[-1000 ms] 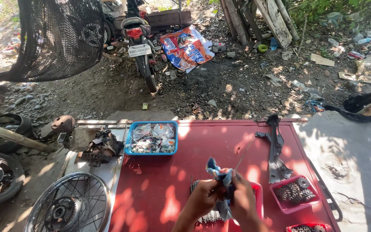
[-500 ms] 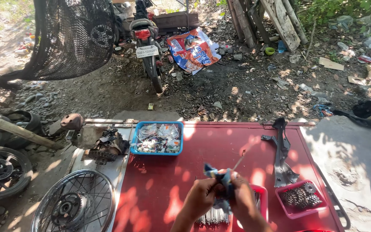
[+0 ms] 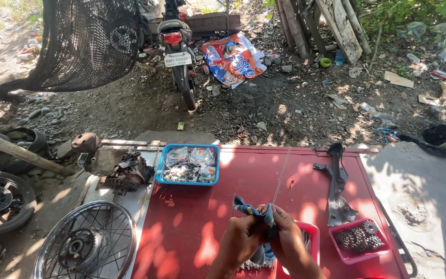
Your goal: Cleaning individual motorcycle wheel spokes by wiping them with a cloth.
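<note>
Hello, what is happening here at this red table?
A person stands at a red table outdoors. The left hand and the right hand together hold a blue rag wrapped around a thin metal spoke, which points away over the table. Nearby lie a blue tray of small parts, a pink tray of parts, a black bracket and a spoked wheel.

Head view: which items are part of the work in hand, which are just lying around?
In use:
- left hand and right hand, both gripping the blue cloth rag
- thin metal spoke rising out of the rag
- red tray of spokes under the hands

Lying about:
- blue plastic basket of small parts
- pink tray with chain
- black metal bracket
- spoked wheel
- parked motorcycle
</note>
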